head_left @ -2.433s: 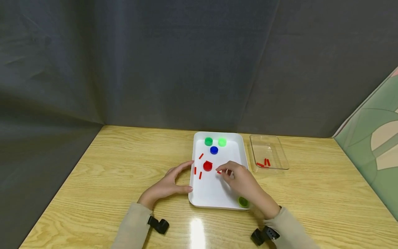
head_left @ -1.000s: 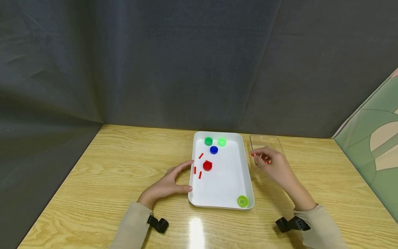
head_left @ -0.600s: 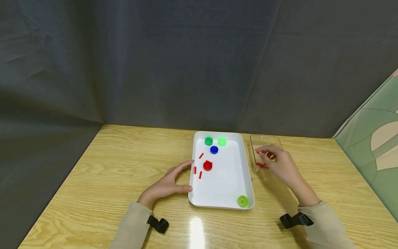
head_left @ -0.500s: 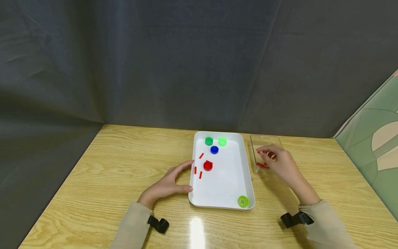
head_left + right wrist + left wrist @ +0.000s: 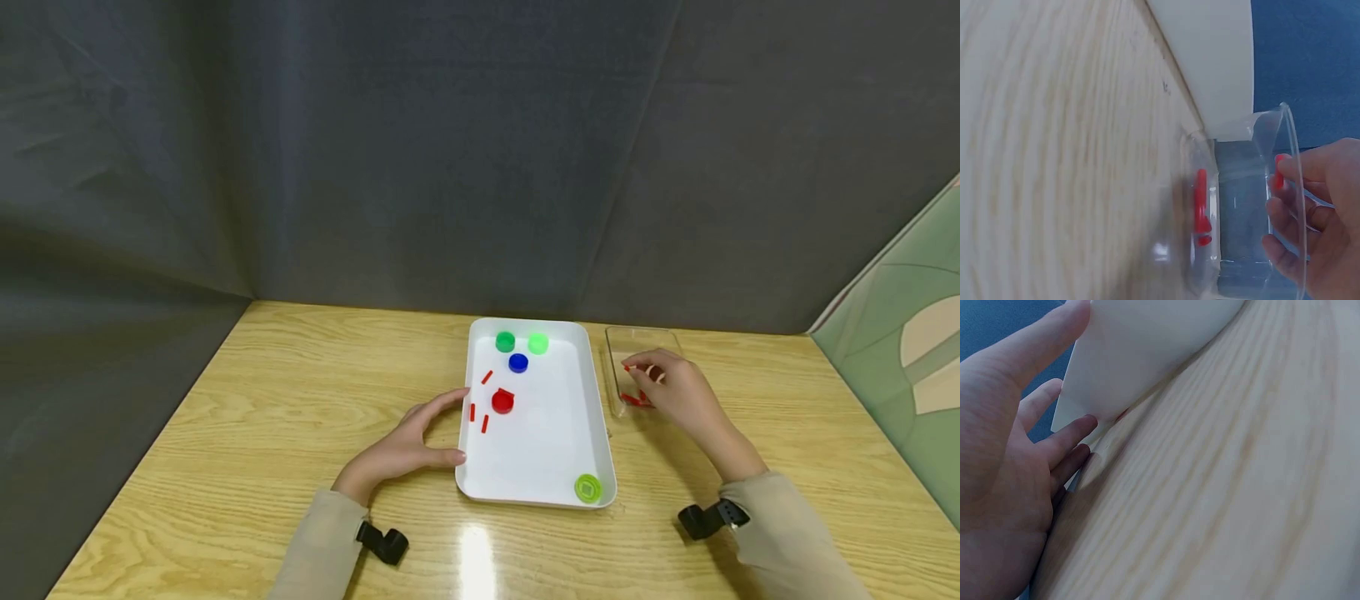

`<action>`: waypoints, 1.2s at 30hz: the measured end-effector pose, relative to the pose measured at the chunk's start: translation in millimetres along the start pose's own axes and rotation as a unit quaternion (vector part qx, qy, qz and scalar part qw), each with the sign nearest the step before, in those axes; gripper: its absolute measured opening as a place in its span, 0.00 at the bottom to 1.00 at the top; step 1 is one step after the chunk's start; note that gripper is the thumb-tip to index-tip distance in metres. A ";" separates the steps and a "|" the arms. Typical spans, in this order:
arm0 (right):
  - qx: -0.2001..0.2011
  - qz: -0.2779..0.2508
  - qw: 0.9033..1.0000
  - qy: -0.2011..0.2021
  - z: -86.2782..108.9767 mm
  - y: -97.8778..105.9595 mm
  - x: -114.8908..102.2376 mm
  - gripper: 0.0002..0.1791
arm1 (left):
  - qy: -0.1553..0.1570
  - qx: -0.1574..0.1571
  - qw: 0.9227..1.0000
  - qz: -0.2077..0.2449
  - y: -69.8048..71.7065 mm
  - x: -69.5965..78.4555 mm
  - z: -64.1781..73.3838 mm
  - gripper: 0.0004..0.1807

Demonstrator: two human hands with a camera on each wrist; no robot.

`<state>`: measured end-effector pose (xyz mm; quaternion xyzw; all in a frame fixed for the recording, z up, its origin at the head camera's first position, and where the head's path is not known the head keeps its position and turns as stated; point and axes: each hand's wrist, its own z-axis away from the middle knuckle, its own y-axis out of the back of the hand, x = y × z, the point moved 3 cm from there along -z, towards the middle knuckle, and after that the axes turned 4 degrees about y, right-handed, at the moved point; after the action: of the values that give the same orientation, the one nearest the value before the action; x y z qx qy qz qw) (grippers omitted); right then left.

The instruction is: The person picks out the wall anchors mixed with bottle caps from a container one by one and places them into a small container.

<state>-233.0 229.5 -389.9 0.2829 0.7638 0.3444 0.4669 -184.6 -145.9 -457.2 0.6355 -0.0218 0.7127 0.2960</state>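
My right hand [image 5: 675,390] is over the clear plastic box [image 5: 672,337] and pinches a small red stick [image 5: 1280,174] between thumb and fingertips. Beneath it, more red sticks [image 5: 1201,203] lie at the box's near end, partly hidden by the hand in the head view. My left hand [image 5: 401,450] rests with spread fingers against the left side of the white tray [image 5: 540,442]. Inside the tray are three short red sticks [image 5: 485,424] and a round red cap [image 5: 502,402] with another red piece at its upper edge.
Farther back in the tray sit a dark green cap [image 5: 506,342], a bright green cap [image 5: 537,343] and a blue cap [image 5: 518,362]. A yellow-green cap [image 5: 588,488] lies in its near right corner. Behind the wooden table [image 5: 315,367] hangs a dark curtain [image 5: 435,167].
My right hand has carried a red stick from above the tray rightward to the clear box. Over the last half second it has barely moved. My left hand has stayed at the tray's side.
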 end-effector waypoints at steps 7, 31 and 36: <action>-0.017 0.010 1.000 -0.014 -2.4 -2.6 5.2 0.09 | -0.003 0.000 1.000 -0.005 -0.3 0.1 0.2 0.46; 0.030 0.003 0.999 0.016 6.1 0.6 -8.2 0.08 | -0.001 0.000 1.000 -0.007 0.4 1.4 2.2 0.46; 0.036 -0.009 0.999 0.022 8.5 0.5 -19.9 0.09 | 0.000 0.001 1.000 -0.002 0.6 1.4 2.4 0.46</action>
<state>-217.3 217.0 -382.0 0.2855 0.7883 0.3182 0.4426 -182.7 -146.8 -455.2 0.6361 -0.0197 0.7119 0.2969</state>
